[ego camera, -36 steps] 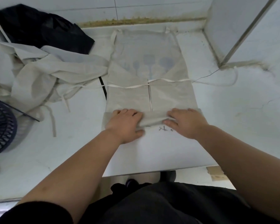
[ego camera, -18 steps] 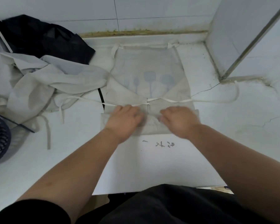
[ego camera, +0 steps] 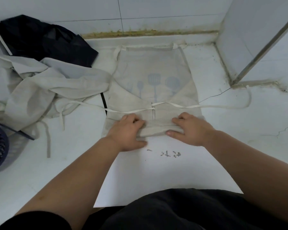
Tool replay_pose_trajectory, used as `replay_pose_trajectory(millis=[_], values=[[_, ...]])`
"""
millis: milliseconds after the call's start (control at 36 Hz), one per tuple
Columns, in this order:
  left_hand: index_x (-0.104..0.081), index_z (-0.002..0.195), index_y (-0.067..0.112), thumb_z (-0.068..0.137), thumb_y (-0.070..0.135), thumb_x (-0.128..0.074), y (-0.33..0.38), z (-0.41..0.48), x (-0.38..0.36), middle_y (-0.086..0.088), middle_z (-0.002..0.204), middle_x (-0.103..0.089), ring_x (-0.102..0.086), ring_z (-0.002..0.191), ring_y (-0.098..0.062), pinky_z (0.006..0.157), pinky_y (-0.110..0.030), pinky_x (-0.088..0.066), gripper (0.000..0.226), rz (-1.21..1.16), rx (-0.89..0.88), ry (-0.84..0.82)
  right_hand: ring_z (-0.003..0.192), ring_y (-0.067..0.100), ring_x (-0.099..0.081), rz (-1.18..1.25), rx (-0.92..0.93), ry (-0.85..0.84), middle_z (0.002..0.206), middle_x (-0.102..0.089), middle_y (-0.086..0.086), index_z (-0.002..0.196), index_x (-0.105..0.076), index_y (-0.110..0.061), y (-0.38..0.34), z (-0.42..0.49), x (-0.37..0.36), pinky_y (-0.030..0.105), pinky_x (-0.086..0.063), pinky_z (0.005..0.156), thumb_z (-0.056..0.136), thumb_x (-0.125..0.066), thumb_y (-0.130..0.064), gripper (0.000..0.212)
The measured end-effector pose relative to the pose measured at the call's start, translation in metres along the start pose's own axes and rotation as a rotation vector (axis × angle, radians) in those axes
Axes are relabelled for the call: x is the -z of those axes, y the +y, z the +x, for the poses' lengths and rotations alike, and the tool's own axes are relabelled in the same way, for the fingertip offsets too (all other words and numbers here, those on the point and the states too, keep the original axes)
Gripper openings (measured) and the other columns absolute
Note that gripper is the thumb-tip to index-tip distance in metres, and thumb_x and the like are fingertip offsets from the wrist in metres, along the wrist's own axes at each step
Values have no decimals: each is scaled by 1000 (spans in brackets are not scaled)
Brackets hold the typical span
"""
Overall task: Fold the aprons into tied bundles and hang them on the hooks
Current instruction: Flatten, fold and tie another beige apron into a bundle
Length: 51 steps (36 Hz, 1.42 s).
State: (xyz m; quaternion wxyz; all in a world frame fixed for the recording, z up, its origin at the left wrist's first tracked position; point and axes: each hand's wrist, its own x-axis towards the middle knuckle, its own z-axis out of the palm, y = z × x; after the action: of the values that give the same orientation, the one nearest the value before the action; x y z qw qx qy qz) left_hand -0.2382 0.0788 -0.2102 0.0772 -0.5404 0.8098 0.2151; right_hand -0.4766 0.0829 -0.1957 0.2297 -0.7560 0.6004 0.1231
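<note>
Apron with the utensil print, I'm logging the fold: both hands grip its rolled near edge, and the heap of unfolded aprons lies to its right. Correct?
No. In the head view the heap of unfolded aprons lies to the left of the apron, not its right. The rest holds: the left hand and right hand grip its rolled near edge.
</note>
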Motion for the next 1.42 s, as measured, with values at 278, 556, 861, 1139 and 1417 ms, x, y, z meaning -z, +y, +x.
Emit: replay_pose_trajectory(millis=[278,556,861,1139,1417], values=[[-61,95,29,86,54,-57,-20,30,54,11,88,-63,-58,84,-11,71,-30,-46,27,-262,166,-29,81,20,-50,-6,4,3,72,-48,-10,72,-44,-26,16,28,47,29,-38,64,83,-54,-33,17],[-52,129,34,97,53,-35,-48,57,42,6,129,-51,-34,124,-20,97,-36,-14,41,270,139,227,113,27,-47,-425,-126,134,122,-49,9,127,-42,-13,28,65,45,39,-31,94,97,-30,-35,39],[12,152,27,96,60,-23,-4,57,-2,7,158,22,21,145,-15,117,-41,14,74,67,15,6,143,27,-9,-169,26,88,159,-2,6,151,-5,-19,9,58,-6,43,11,116,69,9,-71,98],[14,149,40,71,84,-45,-6,40,1,10,158,21,16,146,-13,119,-41,7,107,98,123,-80,144,21,-13,-142,40,36,159,-6,4,151,-7,-21,19,52,-4,34,0,119,56,4,-82,113],[16,148,39,78,85,-19,32,-2,-33,8,155,30,29,142,-21,115,-47,19,91,73,83,-51,145,28,2,-137,-3,9,159,11,-2,150,10,-31,8,0,-34,46,11,117,54,7,-93,114]])
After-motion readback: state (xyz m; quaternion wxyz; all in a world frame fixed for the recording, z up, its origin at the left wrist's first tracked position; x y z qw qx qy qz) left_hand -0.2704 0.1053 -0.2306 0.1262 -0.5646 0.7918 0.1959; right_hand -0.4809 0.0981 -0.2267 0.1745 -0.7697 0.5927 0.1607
